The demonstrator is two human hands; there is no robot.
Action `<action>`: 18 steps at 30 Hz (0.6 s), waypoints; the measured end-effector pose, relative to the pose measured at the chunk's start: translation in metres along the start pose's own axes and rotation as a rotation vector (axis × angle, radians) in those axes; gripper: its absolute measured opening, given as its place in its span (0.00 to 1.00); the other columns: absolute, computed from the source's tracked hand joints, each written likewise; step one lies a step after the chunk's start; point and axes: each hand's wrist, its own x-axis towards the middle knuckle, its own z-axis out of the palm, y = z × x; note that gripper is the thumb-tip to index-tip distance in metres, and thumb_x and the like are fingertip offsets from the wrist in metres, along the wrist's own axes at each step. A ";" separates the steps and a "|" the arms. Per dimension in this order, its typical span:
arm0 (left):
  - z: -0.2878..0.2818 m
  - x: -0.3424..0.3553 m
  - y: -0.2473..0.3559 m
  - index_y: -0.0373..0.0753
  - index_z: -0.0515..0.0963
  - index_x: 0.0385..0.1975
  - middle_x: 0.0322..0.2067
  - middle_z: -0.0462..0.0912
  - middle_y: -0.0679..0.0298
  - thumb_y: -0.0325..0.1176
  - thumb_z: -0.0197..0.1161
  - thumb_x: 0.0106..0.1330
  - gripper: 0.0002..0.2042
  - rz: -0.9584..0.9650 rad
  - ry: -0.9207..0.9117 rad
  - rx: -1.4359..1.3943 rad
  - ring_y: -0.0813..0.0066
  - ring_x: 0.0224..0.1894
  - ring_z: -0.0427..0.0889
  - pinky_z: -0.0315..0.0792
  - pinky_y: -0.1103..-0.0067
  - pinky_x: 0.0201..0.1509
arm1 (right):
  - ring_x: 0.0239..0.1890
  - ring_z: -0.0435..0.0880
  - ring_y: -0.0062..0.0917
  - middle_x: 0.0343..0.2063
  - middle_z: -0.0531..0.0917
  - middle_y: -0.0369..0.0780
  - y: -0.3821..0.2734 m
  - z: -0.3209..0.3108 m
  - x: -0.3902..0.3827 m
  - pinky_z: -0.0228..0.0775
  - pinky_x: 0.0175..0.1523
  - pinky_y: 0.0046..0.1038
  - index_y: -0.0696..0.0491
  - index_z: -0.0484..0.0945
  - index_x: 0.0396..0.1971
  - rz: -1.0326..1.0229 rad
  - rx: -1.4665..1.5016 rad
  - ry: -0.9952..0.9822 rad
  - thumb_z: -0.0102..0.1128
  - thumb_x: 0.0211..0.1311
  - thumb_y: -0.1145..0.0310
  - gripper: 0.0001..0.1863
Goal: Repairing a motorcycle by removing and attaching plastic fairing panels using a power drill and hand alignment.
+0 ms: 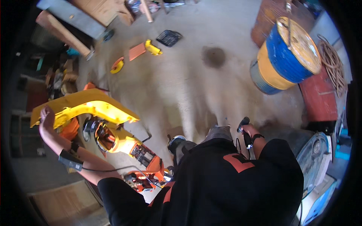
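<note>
My left hand (46, 115) grips the left end of a long, curved yellow panel (98, 109), held over the left side of a yellow and orange machine (126, 141). The machine shows dark inner parts, a round black piece at its upper end and orange parts lower down. My right hand (246, 129) is closed on a dark handled tool (244, 123), whose exact kind I cannot make out, low at my right side. Black cables hang by both wrists.
A blue and yellow drum (279, 64) stands at right, near coiled hose (332, 66) and a dark barrel (311, 158). Small yellow pieces (152, 49), an orange board (136, 52) and a black tray (169, 37) lie ahead. Wooden boards and clutter (66, 75) line the left.
</note>
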 end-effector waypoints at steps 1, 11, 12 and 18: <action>-0.022 0.025 -0.042 0.49 0.56 0.16 0.14 0.51 0.73 0.38 0.44 0.67 0.15 -0.051 0.033 -0.022 0.79 0.18 0.55 0.52 0.77 0.25 | 0.19 0.79 0.27 0.19 0.80 0.41 -0.003 -0.009 -0.002 0.73 0.25 0.29 0.61 0.79 0.26 -0.001 0.038 0.018 0.60 0.46 0.72 0.08; -0.179 0.188 -0.548 0.50 0.55 0.12 0.09 0.52 0.72 0.36 0.41 0.64 0.15 -0.902 0.561 -0.365 0.80 0.12 0.54 0.52 0.79 0.22 | 0.19 0.78 0.25 0.18 0.78 0.39 -0.001 -0.042 -0.030 0.73 0.25 0.26 0.57 0.76 0.25 0.005 0.553 0.180 0.57 0.50 0.71 0.05; -0.194 0.192 -0.586 0.50 0.55 0.12 0.09 0.52 0.72 0.35 0.41 0.64 0.15 -0.976 0.644 -0.417 0.80 0.12 0.54 0.52 0.79 0.21 | 0.19 0.78 0.26 0.18 0.78 0.40 -0.002 -0.041 -0.031 0.73 0.25 0.27 0.57 0.76 0.25 0.043 0.561 0.166 0.58 0.50 0.70 0.06; -0.154 0.080 -0.839 0.50 0.53 0.09 0.07 0.50 0.73 0.33 0.44 0.59 0.16 -1.089 0.626 0.087 0.79 0.10 0.50 0.49 0.79 0.18 | 0.21 0.81 0.27 0.21 0.81 0.41 0.049 -0.010 -0.067 0.73 0.25 0.30 0.57 0.78 0.26 0.204 0.629 0.337 0.59 0.48 0.67 0.09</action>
